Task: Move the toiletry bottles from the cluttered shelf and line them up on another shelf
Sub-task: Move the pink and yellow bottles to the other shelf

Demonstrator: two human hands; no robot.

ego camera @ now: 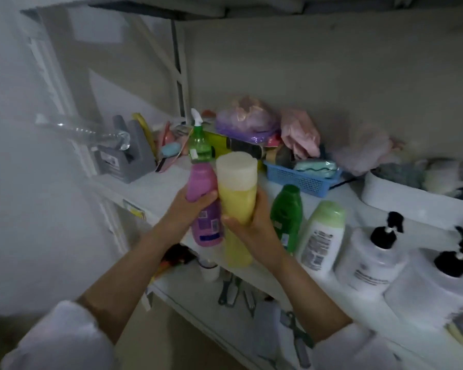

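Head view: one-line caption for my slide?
Left hand grips pink bottle, right hand grips yellow bottle above the shelf.

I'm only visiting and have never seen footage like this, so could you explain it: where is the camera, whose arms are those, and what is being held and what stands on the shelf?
There is no machine here. A person wears one wide-angle camera on the head, so you look forward and down along their own arms. The left hand grips a pink bottle, and the right hand grips a yellow bottle with a pale cap, held side by side in front of a white shelf. Standing in a row along the shelf's front are a green bottle, a white bottle with a light green cap and two white pump bottles. Behind are a green spray bottle, a blue basket and plastic bags.
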